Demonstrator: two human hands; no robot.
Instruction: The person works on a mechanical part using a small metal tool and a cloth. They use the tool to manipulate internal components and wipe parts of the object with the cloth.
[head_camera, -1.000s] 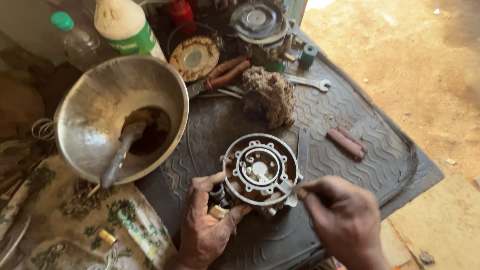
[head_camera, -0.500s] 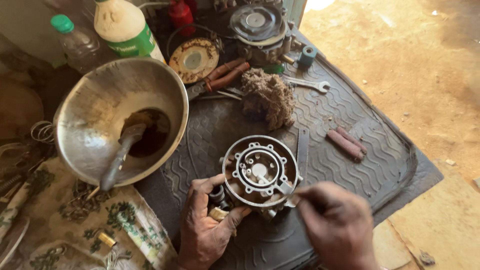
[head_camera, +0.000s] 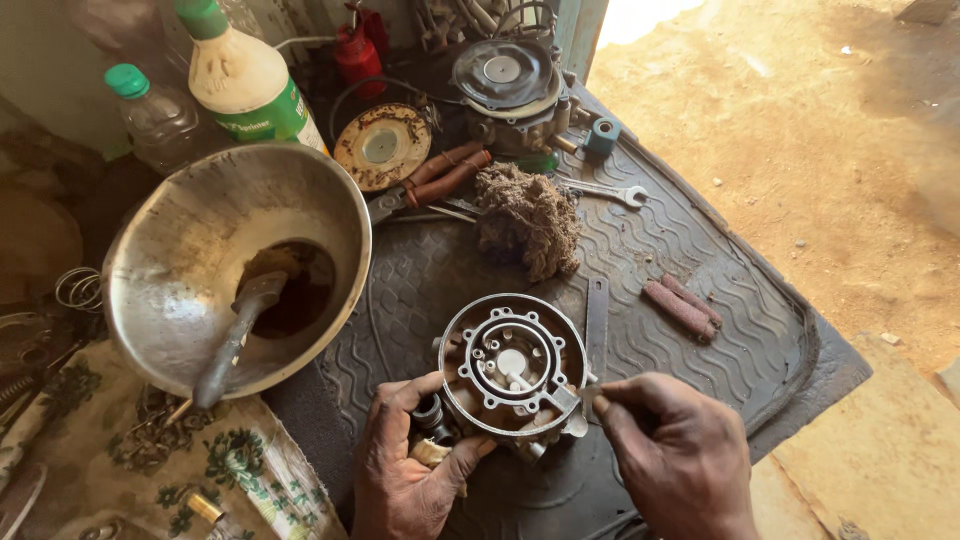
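Nearest me, the person's left hand (head_camera: 410, 470) is wrapped round the lower left side of a round metal housing (head_camera: 513, 365), thumb up on its rim, clamping it steady on the black ribbed mat (head_camera: 700, 250). The right hand (head_camera: 670, 450) comes in from about four o'clock of the housing, fingers pinched tight on a slim metal tool (head_camera: 545, 390) whose tip reaches in toward the hub at the middle. By my reading the step in hand is working at the inner ring of the housing, scraping or prying something at the centre; the next move looks to call for a steady left-hand clamp and small, controlled pressure at the tip so it does not skid across the holes in the ring.

At ten o'clock of the housing sits a big metal bowl (head_camera: 190, 250) with dark liquid and a brush (head_camera: 235, 335) lying in it. At twelve o'clock lies a wad of fibrous waste (head_camera: 527, 215), and at two o'clock a pair of rusty red grips (head_camera: 682, 305). Farther off, a spanner (head_camera: 605, 190), red-handled pliers (head_camera: 440, 178), a round metal unit with a lid (head_camera: 505, 80), and a green-capped white bottle (head_camera: 245, 80) at eleven o'clock
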